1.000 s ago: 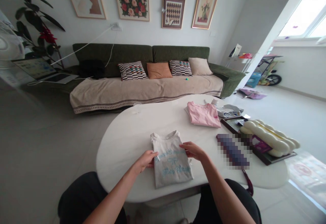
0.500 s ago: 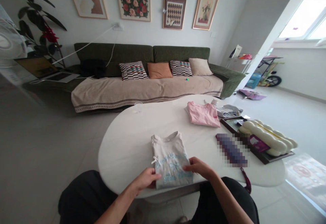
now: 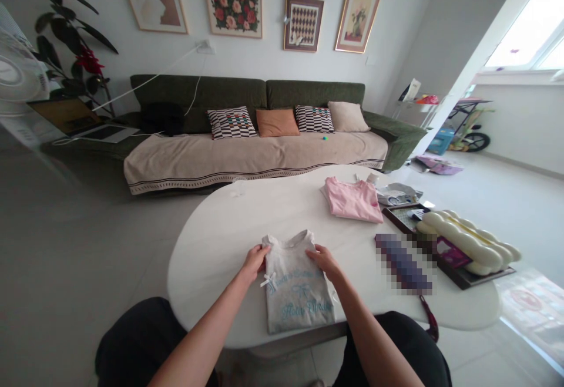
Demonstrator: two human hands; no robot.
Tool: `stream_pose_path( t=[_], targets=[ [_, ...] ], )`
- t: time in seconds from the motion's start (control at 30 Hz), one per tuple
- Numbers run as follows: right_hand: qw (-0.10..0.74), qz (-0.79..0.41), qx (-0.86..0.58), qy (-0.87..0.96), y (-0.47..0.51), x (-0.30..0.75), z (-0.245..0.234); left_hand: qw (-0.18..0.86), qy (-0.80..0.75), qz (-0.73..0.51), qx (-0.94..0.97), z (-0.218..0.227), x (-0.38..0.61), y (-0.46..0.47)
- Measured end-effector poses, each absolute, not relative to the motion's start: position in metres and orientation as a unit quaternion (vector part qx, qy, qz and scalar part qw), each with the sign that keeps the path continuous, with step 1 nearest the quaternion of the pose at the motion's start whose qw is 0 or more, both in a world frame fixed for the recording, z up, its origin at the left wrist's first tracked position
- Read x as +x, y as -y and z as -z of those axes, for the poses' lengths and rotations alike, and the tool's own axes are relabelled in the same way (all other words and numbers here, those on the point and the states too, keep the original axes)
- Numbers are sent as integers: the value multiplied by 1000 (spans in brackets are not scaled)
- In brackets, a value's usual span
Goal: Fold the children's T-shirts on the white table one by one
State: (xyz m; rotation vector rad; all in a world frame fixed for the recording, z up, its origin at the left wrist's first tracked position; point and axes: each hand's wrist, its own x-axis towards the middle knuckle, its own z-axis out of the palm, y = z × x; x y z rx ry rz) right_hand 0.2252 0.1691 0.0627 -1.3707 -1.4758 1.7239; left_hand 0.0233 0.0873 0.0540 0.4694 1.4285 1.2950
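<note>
A folded light grey T-shirt with blue lettering and a small white bow lies near the front edge of the white table, its neckline facing away from me. My left hand grips its left edge just below the shoulder, thumb on top and the other fingers partly hidden. On the opposite side, my right hand is closed on the right edge near the collar. Farther back on the table rests a folded pink shirt, touched by neither hand.
Right of the shirts, a dark tray carries a puffy cream-coloured object. A blurred-out purple item with a dark red tassel lies nearer me. Behind is a silvery packet. A green sofa stands beyond the table.
Both hands have moved away from me along the grey T-shirt's sides, from its lower part up to near the collar. The shirt lies in nearly the same place.
</note>
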Motion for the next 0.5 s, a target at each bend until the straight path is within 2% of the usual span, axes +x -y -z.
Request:
stream_pose_path(
  t=[0.23,0.33,0.5],
  targets=[
    [266,-625,-482,554,-160,235,-64,566,-576,-540,237,-55,15,-82],
    [256,-571,-537,566,-162,233,-55,548,-607,-523,242,-50,15,-87],
    [254,-443,-597,619,-162,227,-57,449,-661,-537,270,-44,17,-100]
  ],
)
